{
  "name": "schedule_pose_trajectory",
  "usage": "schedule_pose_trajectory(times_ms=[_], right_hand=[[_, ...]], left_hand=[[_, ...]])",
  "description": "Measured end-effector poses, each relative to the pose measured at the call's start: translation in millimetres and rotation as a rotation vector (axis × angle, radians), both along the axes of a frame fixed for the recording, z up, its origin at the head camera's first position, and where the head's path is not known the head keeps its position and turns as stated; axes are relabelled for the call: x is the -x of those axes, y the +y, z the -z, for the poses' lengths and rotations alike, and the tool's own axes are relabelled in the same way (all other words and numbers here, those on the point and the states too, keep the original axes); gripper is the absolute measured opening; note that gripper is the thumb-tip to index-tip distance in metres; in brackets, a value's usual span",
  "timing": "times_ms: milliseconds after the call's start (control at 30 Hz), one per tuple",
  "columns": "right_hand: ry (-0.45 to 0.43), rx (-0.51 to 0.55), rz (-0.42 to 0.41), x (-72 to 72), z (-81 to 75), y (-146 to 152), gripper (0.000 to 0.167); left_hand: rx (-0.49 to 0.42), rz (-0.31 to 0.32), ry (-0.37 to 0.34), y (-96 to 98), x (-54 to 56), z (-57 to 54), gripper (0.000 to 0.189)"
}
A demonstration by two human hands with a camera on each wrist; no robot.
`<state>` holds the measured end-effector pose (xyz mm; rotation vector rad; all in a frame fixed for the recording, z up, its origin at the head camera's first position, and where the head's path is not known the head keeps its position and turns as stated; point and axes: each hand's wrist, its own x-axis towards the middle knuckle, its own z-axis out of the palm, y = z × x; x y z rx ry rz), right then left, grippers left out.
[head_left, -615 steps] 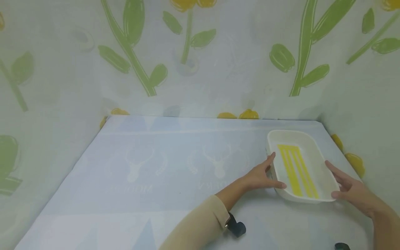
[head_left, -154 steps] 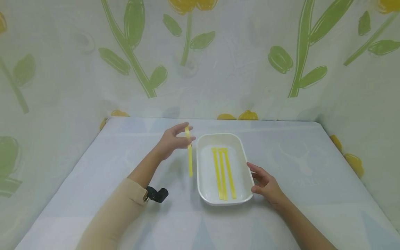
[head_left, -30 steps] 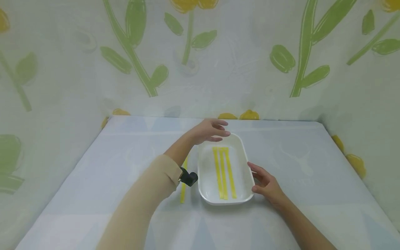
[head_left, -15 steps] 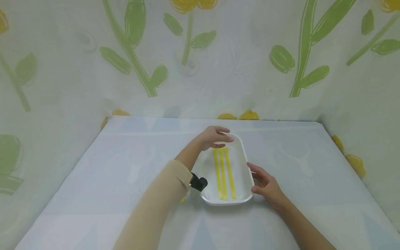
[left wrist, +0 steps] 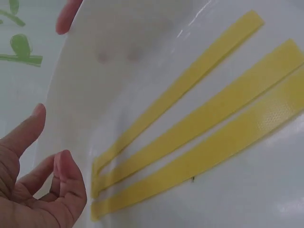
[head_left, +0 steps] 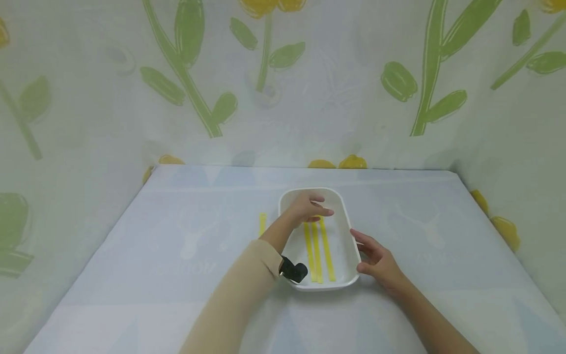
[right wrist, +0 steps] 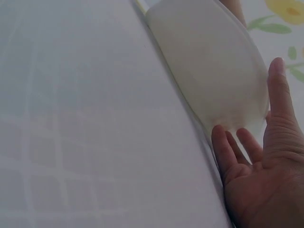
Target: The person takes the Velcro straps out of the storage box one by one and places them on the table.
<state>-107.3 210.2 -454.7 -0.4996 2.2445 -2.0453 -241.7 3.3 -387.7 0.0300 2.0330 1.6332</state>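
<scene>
in the head view a white rectangular tray (head_left: 344, 246) with rounded corners sits on the bench (head_left: 155, 246), just right of the middle of the frame and below its centre. three flat yellow strips (head_left: 316, 250) lie lengthwise inside it, close together at the far end and fanning slightly apart toward the near end. the left hand (head_left: 309, 209) is over the tray's far half, above the far ends of the strips; its fingers are loosely bent and grip nothing, with the thumb held apart, as the lower left of the left wrist view shows. whether it touches a strip cannot be told. the right hand (head_left: 376, 260), to the right of centre, rests its spread, relaxed fingers against the tray's right side. a fourth yellow strip (head_left: 263, 223) lies on the bench just left of the tray, its near part hidden behind the left arm. that arm wears a beige sleeve (head_left: 239, 295) and a small black wrist camera (head_left: 295, 271), which overlaps the tray's near left corner.
</scene>
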Motion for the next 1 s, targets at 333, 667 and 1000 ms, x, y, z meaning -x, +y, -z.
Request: schedule_pose_trajectory(times_ms=[333,667,1000], right_hand=[[-0.003,0.028,-0.024,-1.0,1.2,-1,0.070],[-0.001,0.056,-0.045,-0.8,0.4,-2,0.071],[0.018,0.057,-0.064,0.5,1.1,-3,0.071]], left_hand=[[0.181,-0.041,0.128,-1.1,-7.2,15.6,0.063],[0.432,0.004,0.295,-4.9,-11.6,19.0,0.067],[0.518,0.082,0.361,-4.6,-10.0,25.2,0.068]])
